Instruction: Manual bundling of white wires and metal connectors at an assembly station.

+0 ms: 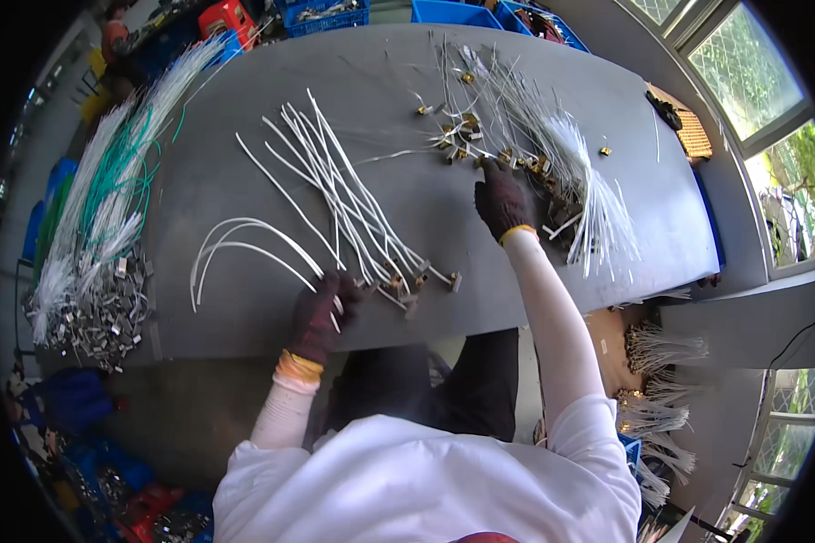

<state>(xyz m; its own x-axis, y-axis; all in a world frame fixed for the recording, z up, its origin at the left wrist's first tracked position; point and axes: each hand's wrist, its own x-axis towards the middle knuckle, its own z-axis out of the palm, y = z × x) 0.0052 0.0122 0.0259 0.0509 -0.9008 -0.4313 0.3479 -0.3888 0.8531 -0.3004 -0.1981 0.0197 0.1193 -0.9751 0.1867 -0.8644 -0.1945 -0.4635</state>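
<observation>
My left hand [320, 319], in a dark glove, is closed round several white wires [244, 226] that arch out to the left over the grey table. Just right of it lies a loose bundle of white wires [335, 185], with small metal end pieces [407, 282] at its near end. My right hand [503, 201], gloved too, reaches to a cluster of small brass-coloured pieces [462, 131]. Its fingertips are drawn together among these pieces, and what they hold is hidden. Beside it, a thick bundle of thin white wires [593, 213] stretches across the table's right half.
On the table's left edge lie white and green wires [109, 181] above a heap of metal pieces [109, 312]. Blue crates [457, 13] and a red stool [226, 20] stand beyond the far edge. Wire bundles [666, 348] lie low at the right. Another person [118, 41] is at far left.
</observation>
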